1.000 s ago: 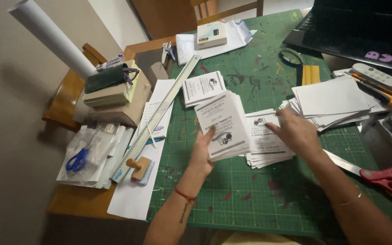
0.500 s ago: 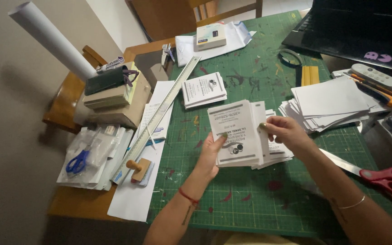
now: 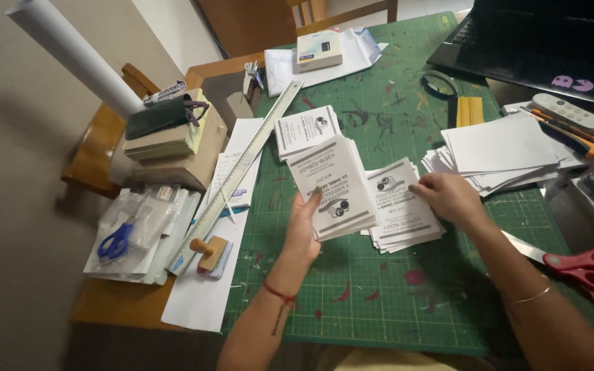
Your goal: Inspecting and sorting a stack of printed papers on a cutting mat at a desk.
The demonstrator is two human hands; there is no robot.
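Observation:
My left hand [image 3: 304, 227] grips a thick stack of printed white leaflets [image 3: 331, 185], held tilted above the green cutting mat [image 3: 379, 302]. Beside it, my right hand [image 3: 448, 198] rests with its fingertips on a second pile of the same leaflets [image 3: 400, 213] lying flat on the mat. A third, smaller pile of leaflets [image 3: 306, 129] lies just beyond the held stack. A heap of blank white sheets [image 3: 503, 148] sits to the right of my right hand.
Red-handled scissors [image 3: 586, 264] lie at the right edge. A long metal ruler [image 3: 238, 178] runs along the mat's left side, with a wooden stamp [image 3: 207, 251], blue scissors in a bag [image 3: 115, 240], stacked boxes [image 3: 170, 141] and a paper roll [image 3: 77, 58]. A laptop [image 3: 544, 41] stands far right.
My left hand now holds the leaflet stack alone, tipped to the left. My right hand let go of it and moved right onto the flat pile.

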